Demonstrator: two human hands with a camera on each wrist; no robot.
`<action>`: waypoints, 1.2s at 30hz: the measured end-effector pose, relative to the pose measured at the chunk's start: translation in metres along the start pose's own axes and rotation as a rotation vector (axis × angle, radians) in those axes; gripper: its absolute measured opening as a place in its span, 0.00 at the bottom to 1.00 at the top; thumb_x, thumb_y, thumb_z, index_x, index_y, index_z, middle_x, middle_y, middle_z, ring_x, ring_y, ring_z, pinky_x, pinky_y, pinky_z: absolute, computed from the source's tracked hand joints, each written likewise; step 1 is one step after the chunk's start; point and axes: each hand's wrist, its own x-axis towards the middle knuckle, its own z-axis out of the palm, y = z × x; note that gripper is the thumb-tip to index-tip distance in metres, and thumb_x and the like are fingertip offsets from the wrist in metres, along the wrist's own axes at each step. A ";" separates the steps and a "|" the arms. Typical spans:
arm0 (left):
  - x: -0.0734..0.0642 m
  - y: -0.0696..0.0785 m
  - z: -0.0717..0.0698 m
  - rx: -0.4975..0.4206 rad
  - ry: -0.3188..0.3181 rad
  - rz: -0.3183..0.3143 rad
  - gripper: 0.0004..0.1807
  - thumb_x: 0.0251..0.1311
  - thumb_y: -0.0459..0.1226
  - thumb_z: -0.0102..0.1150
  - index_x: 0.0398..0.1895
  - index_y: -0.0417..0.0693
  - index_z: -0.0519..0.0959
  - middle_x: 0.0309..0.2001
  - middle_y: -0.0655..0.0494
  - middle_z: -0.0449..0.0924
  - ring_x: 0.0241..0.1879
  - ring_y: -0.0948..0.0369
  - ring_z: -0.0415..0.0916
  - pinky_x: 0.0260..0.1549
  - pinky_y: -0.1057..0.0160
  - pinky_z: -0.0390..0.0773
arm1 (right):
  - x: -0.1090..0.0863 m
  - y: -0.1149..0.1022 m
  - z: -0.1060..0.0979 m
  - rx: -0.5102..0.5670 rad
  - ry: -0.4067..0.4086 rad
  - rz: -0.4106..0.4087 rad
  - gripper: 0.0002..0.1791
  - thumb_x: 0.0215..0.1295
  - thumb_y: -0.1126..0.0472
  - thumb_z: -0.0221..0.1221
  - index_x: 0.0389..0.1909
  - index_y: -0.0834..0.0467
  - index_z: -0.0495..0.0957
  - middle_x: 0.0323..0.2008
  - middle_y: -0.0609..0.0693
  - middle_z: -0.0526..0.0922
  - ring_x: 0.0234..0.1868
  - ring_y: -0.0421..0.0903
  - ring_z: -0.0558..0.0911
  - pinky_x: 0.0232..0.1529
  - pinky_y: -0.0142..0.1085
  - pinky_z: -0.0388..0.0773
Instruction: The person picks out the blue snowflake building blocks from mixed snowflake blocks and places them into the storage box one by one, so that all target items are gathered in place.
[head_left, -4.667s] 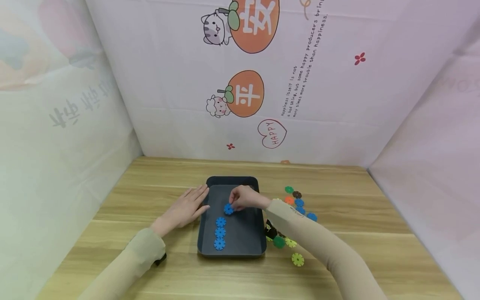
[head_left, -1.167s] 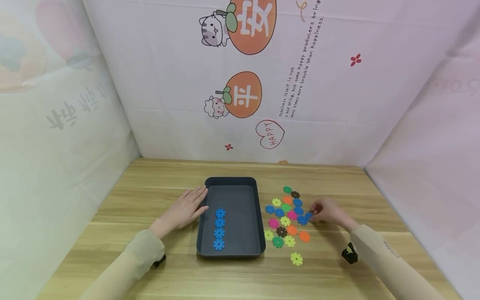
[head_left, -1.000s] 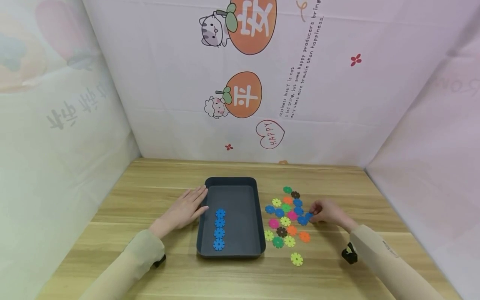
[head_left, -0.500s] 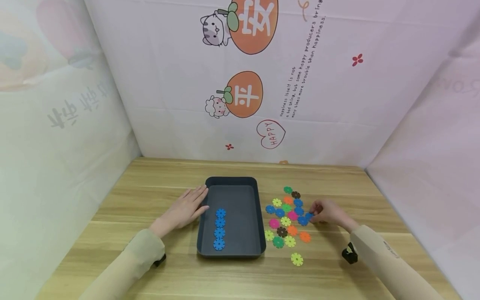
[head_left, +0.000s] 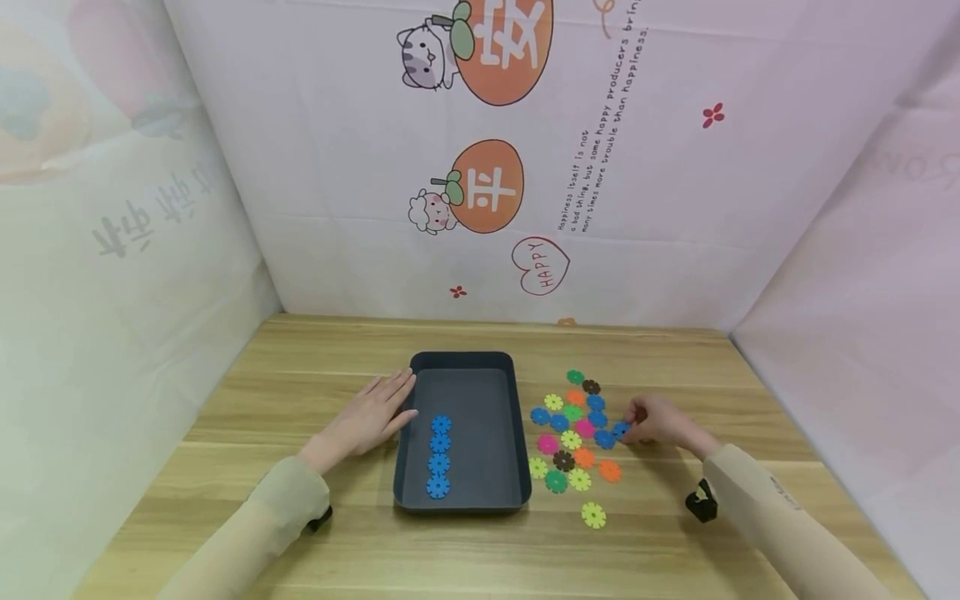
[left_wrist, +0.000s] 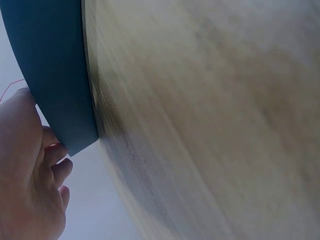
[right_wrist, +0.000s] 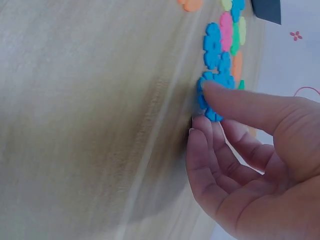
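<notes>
Blue disc (head_left: 621, 431), notched edge, right of centre in the lower half of the head view. Right-hand grip (head_left: 660, 422) pinches it, thumb on the near side in the right wrist view, other fingers curled. Disc is just beside another blue disc (head_left: 604, 439), at the right edge of a scatter of discs (head_left: 572, 439): blue, yellow, green, orange, pink, brown. One yellow disc (head_left: 593, 515) lies apart, below the rest.

Left of the scatter, dark tray (head_left: 480, 433), lower middle of frame. Inside, toward its left wall, four blue discs in a column (head_left: 439, 460), neighbours touching. Left-hand grip (head_left: 366, 418) rests flat on the tray's left rim, fingers stretched out, holding nothing.

All on a wood-grain bench (head_left: 360, 533). Beige sleeves (head_left: 757, 508) come in from both lower corners; black device (head_left: 702, 502) by the right wrist. Behind, white printed cloth (head_left: 337, 208), with a red "HAPPY" heart (head_left: 541, 266) above the tray.
</notes>
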 end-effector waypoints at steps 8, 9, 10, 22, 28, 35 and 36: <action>0.001 0.000 -0.001 0.013 -0.004 0.002 0.36 0.75 0.53 0.43 0.77 0.40 0.56 0.78 0.44 0.54 0.77 0.47 0.54 0.76 0.43 0.55 | -0.001 -0.009 -0.009 0.046 -0.030 0.002 0.12 0.60 0.69 0.59 0.43 0.70 0.76 0.37 0.58 0.80 0.36 0.46 0.78 0.35 0.35 0.80; 0.000 0.000 -0.001 0.015 -0.002 0.003 0.36 0.75 0.53 0.43 0.77 0.40 0.56 0.78 0.44 0.54 0.77 0.47 0.54 0.76 0.43 0.55 | 0.000 -0.011 -0.010 0.052 -0.032 -0.001 0.12 0.61 0.69 0.59 0.44 0.71 0.76 0.37 0.58 0.80 0.36 0.46 0.78 0.35 0.36 0.80; 0.000 0.000 -0.002 0.018 0.001 0.005 0.36 0.75 0.53 0.43 0.77 0.40 0.56 0.78 0.44 0.54 0.77 0.47 0.54 0.76 0.43 0.55 | 0.002 -0.013 -0.011 0.060 -0.036 -0.008 0.12 0.62 0.69 0.58 0.45 0.71 0.75 0.37 0.58 0.80 0.35 0.46 0.78 0.35 0.37 0.81; -0.001 0.001 -0.002 0.026 -0.006 -0.006 0.36 0.75 0.53 0.43 0.77 0.40 0.57 0.78 0.44 0.55 0.77 0.47 0.54 0.76 0.43 0.55 | 0.027 -0.063 -0.009 0.125 -0.021 -0.128 0.09 0.68 0.67 0.58 0.44 0.69 0.76 0.38 0.58 0.80 0.38 0.50 0.81 0.40 0.43 0.85; 0.000 0.002 -0.002 0.023 -0.016 0.003 0.36 0.75 0.53 0.43 0.77 0.40 0.56 0.78 0.44 0.54 0.77 0.47 0.54 0.76 0.44 0.55 | 0.040 -0.090 0.001 0.098 -0.053 -0.187 0.07 0.68 0.65 0.59 0.43 0.65 0.77 0.40 0.58 0.82 0.38 0.52 0.83 0.43 0.46 0.84; 0.000 0.002 -0.002 0.018 -0.010 -0.003 0.36 0.75 0.53 0.43 0.77 0.40 0.56 0.78 0.44 0.54 0.77 0.48 0.54 0.76 0.44 0.55 | 0.060 -0.125 0.020 0.083 -0.076 -0.225 0.05 0.68 0.66 0.58 0.41 0.64 0.78 0.38 0.57 0.83 0.38 0.52 0.83 0.45 0.50 0.84; 0.000 0.002 -0.003 0.017 -0.011 -0.005 0.36 0.75 0.53 0.43 0.77 0.40 0.56 0.78 0.44 0.54 0.77 0.48 0.54 0.76 0.44 0.54 | 0.063 -0.130 0.024 0.089 -0.080 -0.234 0.05 0.68 0.66 0.58 0.41 0.64 0.78 0.38 0.57 0.83 0.38 0.53 0.84 0.45 0.51 0.84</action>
